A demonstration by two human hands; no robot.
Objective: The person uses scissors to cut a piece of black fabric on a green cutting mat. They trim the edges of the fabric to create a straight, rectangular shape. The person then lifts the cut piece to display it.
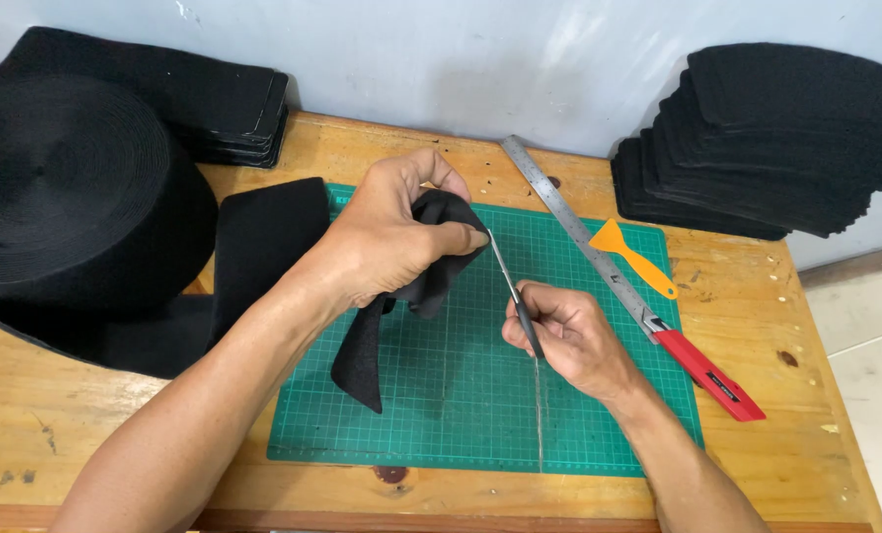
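Gripping a folded strip of black fabric, the left hand holds it raised above the green cutting mat, fingers curled tight around the upper fold while the loose end hangs down and touches the mat. The right hand is closed around a slim tool with a dark handle and a thin metal blade; the tip of the blade meets the fabric right at the left thumb. Whether it is a knife or a pick cannot be told.

On the mat's right part lies a long steel ruler, set at a slant, its far end reaching past the mat onto the wooden surface. A red-handled cutter lies at the ruler's lower end, touching or just beside it, and an orange plastic scraper rests just to the right of the ruler.

A large roll of black webbing sits at the left, its free end trailing toward the mat. Behind it is a flat stack of black pads, and at the far right edge a taller stack of curved black pieces leans against the wall.
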